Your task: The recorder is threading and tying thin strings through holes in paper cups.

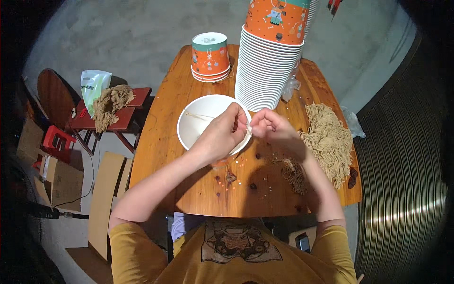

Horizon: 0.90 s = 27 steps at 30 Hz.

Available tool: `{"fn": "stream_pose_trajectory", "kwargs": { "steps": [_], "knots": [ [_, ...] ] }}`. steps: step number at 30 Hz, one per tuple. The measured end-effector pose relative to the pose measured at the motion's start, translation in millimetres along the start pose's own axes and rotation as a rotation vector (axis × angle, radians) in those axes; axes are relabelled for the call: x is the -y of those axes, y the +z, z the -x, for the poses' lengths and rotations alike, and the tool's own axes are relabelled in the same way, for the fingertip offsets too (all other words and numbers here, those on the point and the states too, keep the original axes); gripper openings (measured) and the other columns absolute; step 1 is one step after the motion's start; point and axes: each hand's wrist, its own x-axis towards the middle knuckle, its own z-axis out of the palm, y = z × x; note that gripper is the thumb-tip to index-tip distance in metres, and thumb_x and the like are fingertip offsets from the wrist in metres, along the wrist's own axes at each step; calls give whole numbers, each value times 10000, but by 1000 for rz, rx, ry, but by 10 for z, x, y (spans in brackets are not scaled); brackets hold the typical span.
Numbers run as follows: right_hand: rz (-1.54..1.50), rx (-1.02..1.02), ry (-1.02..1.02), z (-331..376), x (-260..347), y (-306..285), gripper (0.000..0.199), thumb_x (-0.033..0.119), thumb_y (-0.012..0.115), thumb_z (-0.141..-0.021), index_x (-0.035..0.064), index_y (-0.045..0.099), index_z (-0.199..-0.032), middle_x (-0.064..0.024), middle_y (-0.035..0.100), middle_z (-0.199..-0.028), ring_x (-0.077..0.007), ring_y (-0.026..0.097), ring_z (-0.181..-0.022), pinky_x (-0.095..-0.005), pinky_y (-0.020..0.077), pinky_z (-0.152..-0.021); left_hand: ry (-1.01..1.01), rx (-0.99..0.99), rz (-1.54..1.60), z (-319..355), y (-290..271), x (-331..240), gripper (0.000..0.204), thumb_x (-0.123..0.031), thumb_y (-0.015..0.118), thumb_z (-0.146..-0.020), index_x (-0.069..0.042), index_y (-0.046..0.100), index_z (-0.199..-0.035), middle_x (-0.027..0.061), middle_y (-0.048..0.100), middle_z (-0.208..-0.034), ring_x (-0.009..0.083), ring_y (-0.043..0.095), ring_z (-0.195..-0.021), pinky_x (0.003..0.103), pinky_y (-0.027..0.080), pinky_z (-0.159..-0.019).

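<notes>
wooden surface (172, 90) bears a paper tub (189, 132); over its right rim, left hand (221, 131) and right hand (276, 128) pinch seemingly the cord (198, 116) trailing inside: probably light, limp, best gripped near its end.

Left: red stool (59, 141) is standing near an open cardboard box (67, 184); rounded brown board (54, 97) is standing beyond. Ribbed panel (402, 184) is running along right. Grey wall (146, 40) is rising behind.

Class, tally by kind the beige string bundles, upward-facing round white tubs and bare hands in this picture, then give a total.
Beige string bundles: 3 (large one, small one, far-left one)
Upward-facing round white tub: 1
Bare hands: 2 (left hand, right hand)
Total: 6
</notes>
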Motion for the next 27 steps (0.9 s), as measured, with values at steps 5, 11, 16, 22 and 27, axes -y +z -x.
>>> {"fn": "stream_pose_trajectory", "kwargs": {
  "steps": [5, 11, 16, 22, 27],
  "knots": [
    [665, -162, -273, 35, -107, 75, 158, 188, 655, -838, 49, 585, -808, 52, 451, -588, -24, 411, -544, -213, 340, -474, 27, -16, -32, 15, -25, -5, 184, -19, 584, -847, -43, 436, -953, 18, 495, -829, 98, 509, -758, 241, 451, -701],
    [638, -239, -360, 18, -196, 81, 117, 130, 638, -820, 30, 582, -796, 34, 471, -604, -41, 423, -547, -226, 377, -492, 140, -200, -153, 78, -116, 53, 142, -24, 560, -861, -30, 502, -990, 41, 526, -891, 123, 545, -796, 266, 462, -743],
    [590, -231, -331, 20, -210, 85, 108, 121, 633, -824, 31, 577, -802, 28, 484, -627, -40, 429, -552, -221, 378, -494, 116, -162, -209, 176, 10, -77, 128, -44, 534, -845, 2, 557, -963, 162, 551, -892, 301, 577, -802, 386, 460, -724],
    [587, -245, -418, 35, -200, 119, 67, 60, 634, -817, 28, 578, -803, 88, 386, -628, -8, 331, -563, -175, 302, -495, 125, -147, -260, 92, 60, -30, 101, -61, 559, -853, 5, 551, -929, 134, 563, -847, 250, 562, -734, 356, 458, -669],
    [654, -208, -401, 49, -213, 79, 93, 99, 626, -821, 30, 563, -832, 20, 471, -642, -38, 423, -557, -221, 376, -493, 79, -119, -244, 80, 50, -12, 99, -78, 571, -862, 2, 518, -885, 88, 560, -775, 160, 535, -673, 302, 453, -632]
  ]
}}
